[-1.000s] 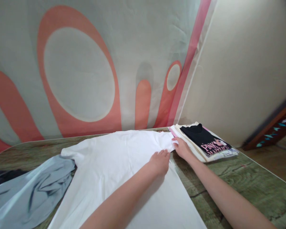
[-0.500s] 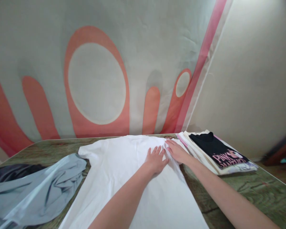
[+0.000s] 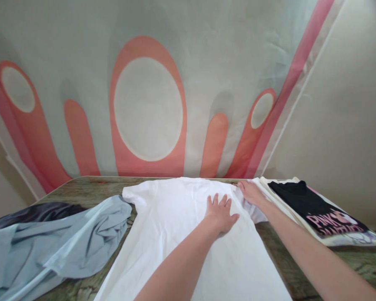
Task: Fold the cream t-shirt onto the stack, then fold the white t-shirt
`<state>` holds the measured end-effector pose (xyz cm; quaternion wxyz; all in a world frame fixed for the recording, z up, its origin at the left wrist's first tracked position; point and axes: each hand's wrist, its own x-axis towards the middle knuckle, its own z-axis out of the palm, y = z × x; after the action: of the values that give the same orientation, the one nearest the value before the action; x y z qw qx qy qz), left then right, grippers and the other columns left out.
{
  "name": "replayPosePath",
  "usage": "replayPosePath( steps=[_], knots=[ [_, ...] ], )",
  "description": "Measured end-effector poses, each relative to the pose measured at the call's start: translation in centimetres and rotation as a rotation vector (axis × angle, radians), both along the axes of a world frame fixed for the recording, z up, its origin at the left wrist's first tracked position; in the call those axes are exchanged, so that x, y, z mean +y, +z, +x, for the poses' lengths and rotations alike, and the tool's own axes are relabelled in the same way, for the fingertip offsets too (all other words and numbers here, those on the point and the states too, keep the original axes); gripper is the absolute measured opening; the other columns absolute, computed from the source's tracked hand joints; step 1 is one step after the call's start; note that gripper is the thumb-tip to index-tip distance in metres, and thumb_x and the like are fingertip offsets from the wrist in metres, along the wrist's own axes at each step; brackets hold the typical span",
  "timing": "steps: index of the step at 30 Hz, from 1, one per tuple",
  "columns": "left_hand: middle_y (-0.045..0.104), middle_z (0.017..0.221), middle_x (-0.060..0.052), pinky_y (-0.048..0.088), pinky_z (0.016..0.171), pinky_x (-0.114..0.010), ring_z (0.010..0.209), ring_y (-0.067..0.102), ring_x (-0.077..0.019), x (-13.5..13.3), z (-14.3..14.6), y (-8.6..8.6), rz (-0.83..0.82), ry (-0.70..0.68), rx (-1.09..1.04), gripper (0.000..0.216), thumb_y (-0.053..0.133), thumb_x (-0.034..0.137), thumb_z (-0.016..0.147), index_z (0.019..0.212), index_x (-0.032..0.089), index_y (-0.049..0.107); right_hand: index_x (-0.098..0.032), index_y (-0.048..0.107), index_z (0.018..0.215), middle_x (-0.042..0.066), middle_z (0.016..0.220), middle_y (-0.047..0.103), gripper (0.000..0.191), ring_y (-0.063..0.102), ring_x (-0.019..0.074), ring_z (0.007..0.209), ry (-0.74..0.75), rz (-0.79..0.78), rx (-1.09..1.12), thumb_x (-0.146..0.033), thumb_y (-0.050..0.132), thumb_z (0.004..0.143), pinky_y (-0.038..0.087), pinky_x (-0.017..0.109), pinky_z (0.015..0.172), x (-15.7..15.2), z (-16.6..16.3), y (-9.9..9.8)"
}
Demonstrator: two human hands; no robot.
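A white T-shirt (image 3: 175,213) lies spread on the table, its neck at the far edge and its body running towards me. My left hand (image 3: 221,215) rests flat on the upper right of the chest, fingers spread. At the right shoulder, beside the sleeve, my right hand (image 3: 250,193) lies with its fingers stretched out over the cloth; its fingertips are partly hard to make out. Below that hand the right sleeve (image 3: 257,214) shows, fanned outwards. The left sleeve (image 3: 132,193) lies out to the side with a few creases.
A stack of folded shirts, topped by a black shirt (image 3: 303,205) with pink lettering, sits at the right. Crumpled grey clothing (image 3: 90,238) and a dark garment (image 3: 40,212) lie at the left of the wooden table (image 3: 106,184). A patterned backdrop (image 3: 194,104) rises behind it.
My right hand has moved outwards to the shoulder, and the right sleeve now shows spread below it. My left hand's fingers are wider apart. The view has turned slightly left.
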<state>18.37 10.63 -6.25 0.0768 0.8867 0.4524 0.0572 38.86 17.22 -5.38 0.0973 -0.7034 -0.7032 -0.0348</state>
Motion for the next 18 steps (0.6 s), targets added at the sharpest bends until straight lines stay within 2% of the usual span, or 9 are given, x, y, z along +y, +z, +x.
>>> replayPosePath(
  steps=[3,6,8,12,15,18],
  knots=[
    [0.01,0.151,0.004,-0.001,0.106,-0.059,0.136,-0.001,-0.0341,-0.1,-0.1,0.3,-0.02,0.009,0.003,0.073,0.01,0.066,0.082,0.143,0.026,0.02,-0.016,0.059,0.111,0.013,0.108,0.064,0.043,0.057,0.0252,0.101,-0.03,-0.014,-0.008,-0.03,0.023,0.093,0.039,0.038,0.085,0.2,1.8,1.0],
    [0.009,0.151,0.004,-0.002,0.105,-0.059,0.136,-0.001,-0.0337,-0.2,-0.2,0.9,-0.04,0.017,0.014,0.072,0.011,0.065,0.083,0.143,0.027,0.02,-0.022,0.063,0.105,0.007,0.102,0.067,0.035,0.058,0.0225,0.098,0.002,-0.041,-0.014,-0.029,0.033,0.089,0.04,0.033,0.082,0.0,3.1,1.8],
    [0.008,0.151,0.004,-0.003,0.105,-0.059,0.136,-0.001,-0.0332,-0.1,-0.3,1.2,-0.05,0.027,0.025,0.071,0.012,0.064,0.083,0.143,0.028,0.019,-0.023,0.066,0.095,0.004,0.093,0.069,0.03,0.059,0.0202,0.093,0.035,-0.056,-0.016,-0.032,0.039,0.087,0.04,0.029,0.079,0.0,3.3,2.3],
    [0.007,0.151,0.005,-0.003,0.105,-0.06,0.136,-0.002,-0.0328,0.1,-0.6,1.5,-0.053,0.055,0.035,0.069,0.012,0.063,0.084,0.143,0.028,0.02,-0.017,0.067,0.077,0.007,0.083,0.068,0.031,0.06,0.0197,0.085,0.085,-0.057,-0.023,-0.04,0.046,0.083,0.039,0.026,0.075,0.6,2.7,3.1],
    [0.008,0.151,0.004,-0.002,0.105,-0.061,0.136,-0.001,-0.0336,0.3,-0.8,1.5,-0.047,0.06,0.03,0.07,0.012,0.063,0.084,0.143,0.027,0.021,-0.015,0.065,0.081,0.008,0.083,0.067,0.032,0.06,0.019,0.079,0.114,-0.048,-0.018,-0.041,0.046,0.085,0.04,0.026,0.071,1.0,2.2,3.8],
    [0.008,0.151,0.003,-0.001,0.104,-0.061,0.136,-0.001,-0.0345,0.4,-0.9,1.3,-0.041,0.062,0.027,0.071,0.012,0.064,0.084,0.143,0.027,0.021,-0.017,0.063,0.087,0.008,0.078,0.067,0.03,0.062,0.0199,0.072,0.065,-0.04,-0.039,-0.041,0.045,0.086,0.042,0.029,0.068,0.7,2.2,4.3]
  ],
)
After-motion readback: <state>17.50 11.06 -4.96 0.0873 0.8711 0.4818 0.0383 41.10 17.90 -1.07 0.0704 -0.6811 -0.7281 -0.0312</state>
